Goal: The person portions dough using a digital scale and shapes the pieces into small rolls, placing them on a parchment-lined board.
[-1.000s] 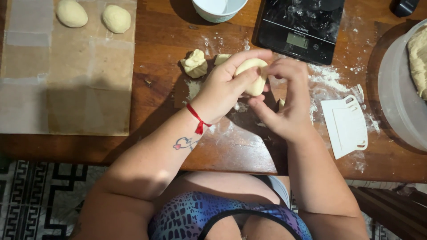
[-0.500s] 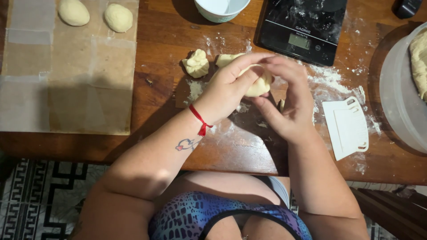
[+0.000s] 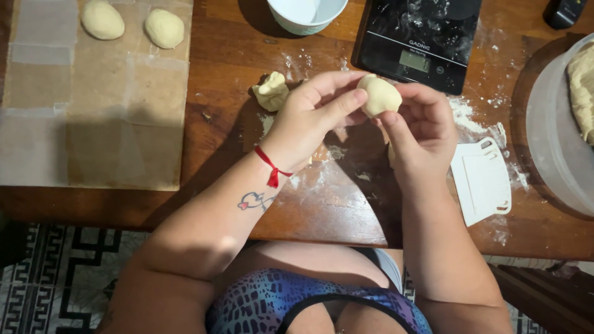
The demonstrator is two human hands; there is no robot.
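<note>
A small dough ball (image 3: 378, 94) is held above the desk (image 3: 223, 74) between both hands: the left hand (image 3: 309, 120) is closed on it from one side, thumb pressed against its face, and the right hand (image 3: 421, 133) cups it from the other, its fingers (image 3: 427, 99) curled around the far edge. The step in hand is judged to be shaping, the piece being rounded in the air rather than on the wood. A smooth, closed surface appears to be what is called for before the piece can be set down (two finished rounds (image 3: 133, 23) already lie on the brown paper sheet (image 3: 93, 124) at the far left).

An unshaped dough scrap (image 3: 272, 91) rests just beyond the left hand. A black kitchen scale (image 3: 417, 40), dusted with flour, stands behind the hands, with a white bowl (image 3: 306, 13) beside it. A white plastic scraper (image 3: 481, 180) lies near the right wrist, and a large tub (image 3: 557, 136) holding bulk dough sits at the right edge. The dark wooden desk is floured in patches; a patterned black-and-white rug (image 3: 55, 278) is seen on the floor below.
</note>
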